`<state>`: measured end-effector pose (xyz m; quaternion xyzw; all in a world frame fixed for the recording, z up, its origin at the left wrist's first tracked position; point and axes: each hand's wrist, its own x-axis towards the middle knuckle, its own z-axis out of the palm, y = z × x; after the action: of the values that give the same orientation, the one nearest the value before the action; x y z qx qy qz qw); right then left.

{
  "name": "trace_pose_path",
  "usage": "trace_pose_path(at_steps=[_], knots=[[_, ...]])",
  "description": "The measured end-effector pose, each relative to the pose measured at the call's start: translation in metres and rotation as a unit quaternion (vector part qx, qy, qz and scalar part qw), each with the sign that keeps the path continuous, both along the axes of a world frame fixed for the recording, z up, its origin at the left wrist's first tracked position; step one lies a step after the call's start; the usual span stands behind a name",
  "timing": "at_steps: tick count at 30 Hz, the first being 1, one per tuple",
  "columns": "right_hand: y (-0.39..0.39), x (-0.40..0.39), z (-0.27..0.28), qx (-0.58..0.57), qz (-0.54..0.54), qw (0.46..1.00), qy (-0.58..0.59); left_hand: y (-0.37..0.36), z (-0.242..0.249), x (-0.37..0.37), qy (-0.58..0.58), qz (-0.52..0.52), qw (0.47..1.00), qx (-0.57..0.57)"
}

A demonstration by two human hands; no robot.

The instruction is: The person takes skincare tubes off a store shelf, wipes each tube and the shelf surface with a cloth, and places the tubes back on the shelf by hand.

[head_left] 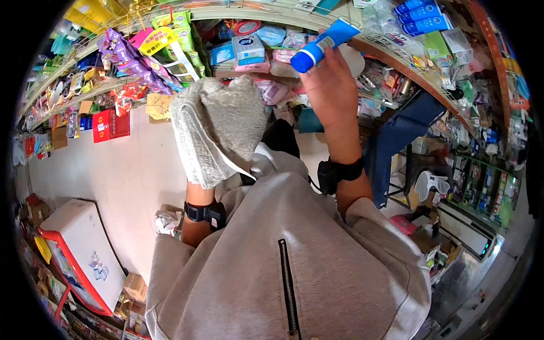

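In my right hand point(331, 85) is a blue squeeze tube point(326, 45), tilted with its blue cap toward the lower left. The fingers close round its lower side, in front of the shelf. A grey towel point(218, 122) covers my left hand entirely, so its fingers are hidden; only the forearm below it and a black wrist strap point(205, 214) show. The towel is raised and bunched at the top, beside purple snack packets point(136, 59). More blue tubes point(422, 17) lie on the shelf at the upper right.
A crowded, curved shelf edge point(391, 54) runs ahead of me, with small boxes point(248, 48) and hanging packets. A dark blue folded item point(405, 130) stands at the right. A white freezer with red trim point(85, 238) is at the lower left, near a cardboard box point(135, 287).
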<state>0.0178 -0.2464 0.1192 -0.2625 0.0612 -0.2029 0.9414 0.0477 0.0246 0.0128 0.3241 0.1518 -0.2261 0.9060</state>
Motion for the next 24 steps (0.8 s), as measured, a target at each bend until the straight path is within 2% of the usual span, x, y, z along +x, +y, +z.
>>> trace_pose_path(at_steps=[3,6,8,11,13,16,18,20,22,24], knots=[[0.004,0.000,-0.002,-0.066,0.039,0.997,-0.030,0.001,-0.004,0.005,0.003,0.002,1.000,0.003],[0.009,-0.002,0.004,-0.131,-0.028,0.985,0.106,-0.007,-0.007,0.010,0.011,-0.014,1.000,-0.005],[0.008,-0.006,0.007,-0.282,-0.089,0.939,0.177,-0.018,-0.009,0.015,0.017,-0.041,0.999,-0.013],[-0.003,-0.019,0.019,-0.292,-0.095,0.932,0.195,-0.038,-0.011,0.018,0.033,-0.086,0.996,-0.023],[-0.009,-0.029,0.027,-0.209,-0.062,0.953,0.209,-0.052,-0.011,0.017,0.043,-0.110,0.993,-0.027],[-0.032,-0.048,0.016,-0.215,-0.036,0.951,0.221,-0.075,-0.009,0.013,0.050,-0.147,0.987,-0.030],[-0.041,-0.057,0.011,-0.217,-0.089,0.941,0.242,-0.094,-0.006,0.013,0.050,-0.167,0.984,-0.027],[-0.051,-0.069,0.024,-0.281,-0.164,0.894,0.309,-0.116,-0.002,0.012,0.043,-0.185,0.982,-0.021],[-0.078,-0.086,0.029,-0.271,-0.168,0.891,0.324,-0.137,0.004,0.012,0.029,-0.199,0.980,-0.006],[-0.112,-0.107,0.038,-0.322,-0.112,0.899,0.274,-0.156,0.008,0.009,-0.003,-0.213,0.977,0.028]])
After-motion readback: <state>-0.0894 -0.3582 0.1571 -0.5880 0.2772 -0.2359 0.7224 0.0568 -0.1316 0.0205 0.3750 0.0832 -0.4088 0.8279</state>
